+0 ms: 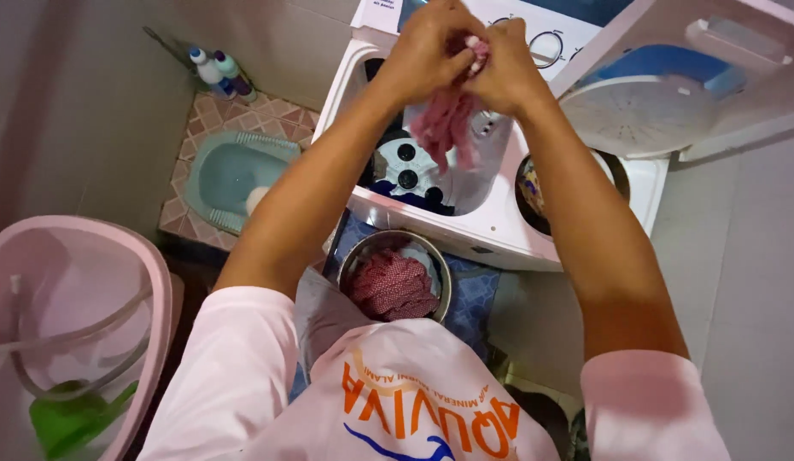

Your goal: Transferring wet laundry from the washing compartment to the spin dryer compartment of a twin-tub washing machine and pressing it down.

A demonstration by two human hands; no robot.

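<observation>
at the bottom of the frame, closest to the camera, a pink shirt [388,401] with orange and blue print fills the lower middle. to its left, in the lower left corner, stands a pink tub [154,282] with a clear hose and a green scoop [68,418] inside it. just above the shirt, near the centre, a round metal basin [440,265] sits on a blue mat [475,294] and holds a bunched red-and-white cloth [394,284].

both bare forearms rise from the lower corners toward the upper middle. behind the basin is a white twin-tub washing machine [499,230]; its left tub shows dark water and a pale agitator disc [405,166], and its smaller right tub [534,192] has something patterned inside. the machine's lid [738,77] stands propped up in the upper right, with a white perforated disc [640,111] leaning against it.

at the upper middle, over the left tub, the left hand [427,51] and the right hand [499,68] meet, both closed tightly on a wet pink cloth [448,119], which hangs twisted below them.

farthest off, at the upper left, a pale green squat toilet [230,175] sits in a tiled step, with small bottles [219,72] against the wall behind it.
</observation>
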